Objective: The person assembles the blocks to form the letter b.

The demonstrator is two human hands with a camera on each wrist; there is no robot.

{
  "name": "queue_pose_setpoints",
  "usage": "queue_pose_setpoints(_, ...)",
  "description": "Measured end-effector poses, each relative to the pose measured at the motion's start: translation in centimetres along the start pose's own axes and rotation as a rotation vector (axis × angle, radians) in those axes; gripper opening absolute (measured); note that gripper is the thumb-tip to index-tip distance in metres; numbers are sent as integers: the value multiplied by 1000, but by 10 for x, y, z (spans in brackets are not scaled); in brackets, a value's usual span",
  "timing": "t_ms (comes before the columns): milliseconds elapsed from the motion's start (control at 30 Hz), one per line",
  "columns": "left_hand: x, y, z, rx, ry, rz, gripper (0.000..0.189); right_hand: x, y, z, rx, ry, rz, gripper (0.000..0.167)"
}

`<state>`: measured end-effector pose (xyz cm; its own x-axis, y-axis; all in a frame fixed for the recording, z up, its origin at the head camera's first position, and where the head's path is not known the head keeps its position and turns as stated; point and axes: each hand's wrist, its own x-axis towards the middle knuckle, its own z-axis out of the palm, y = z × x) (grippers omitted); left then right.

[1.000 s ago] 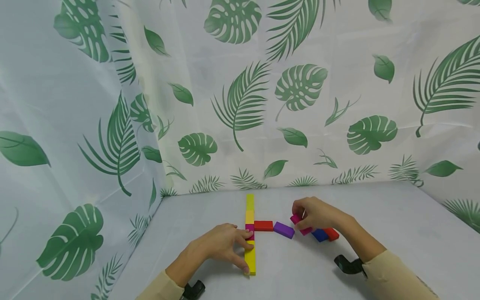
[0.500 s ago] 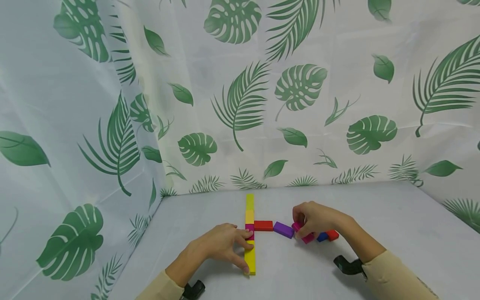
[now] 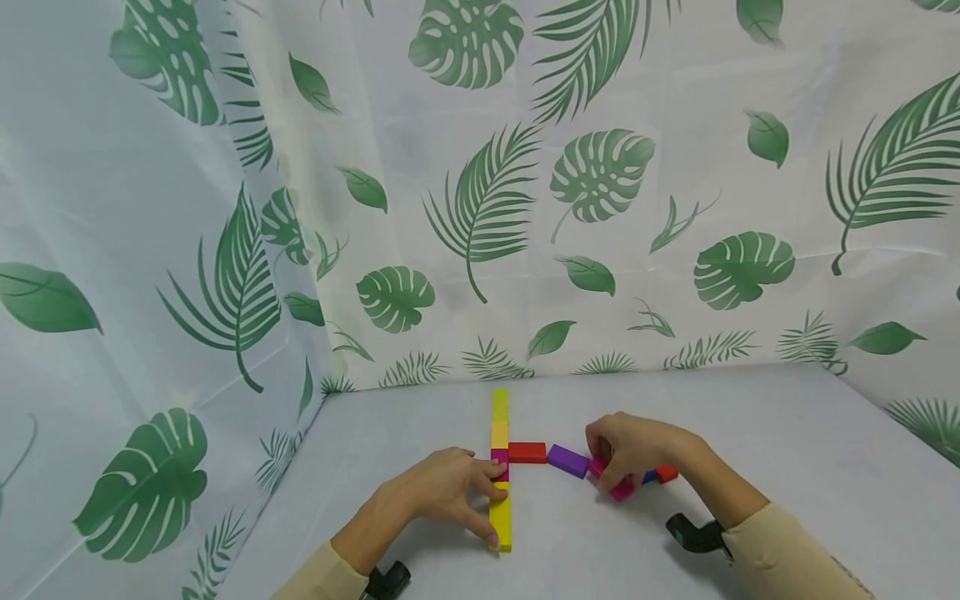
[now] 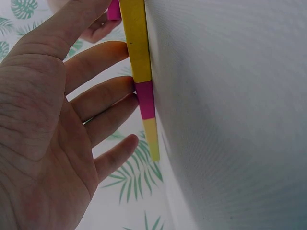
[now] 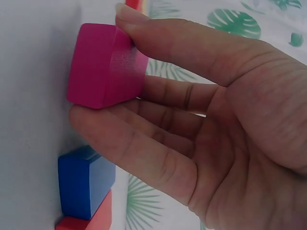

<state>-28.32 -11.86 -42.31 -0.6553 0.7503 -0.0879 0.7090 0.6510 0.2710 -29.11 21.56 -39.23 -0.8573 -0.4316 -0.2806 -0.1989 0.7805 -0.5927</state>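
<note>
Magenta block (image 5: 91, 67) is clamped in the right hand (image 3: 637, 446), right of the purple block (image 3: 567, 461); left hand (image 3: 450, 485), grip apart, touches the yellow-magenta row (image 3: 503, 518).

The right hand (image 3: 637, 448) pinches a pink block (image 5: 106, 67), slanted between a purple block (image 3: 567, 461) and a blue block (image 5: 76, 184). The left hand (image 3: 448, 487) touches a straight row (image 3: 500, 456) of yellow and magenta blocks; a red block (image 3: 527, 453) juts from its side.
</note>
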Motion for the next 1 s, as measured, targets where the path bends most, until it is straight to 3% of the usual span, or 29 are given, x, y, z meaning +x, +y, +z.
queue_pose_setpoints(1000, 0, 2, -1, 0, -8, -11, 64, -3, -2, 3, -59, -91, 39, 39)
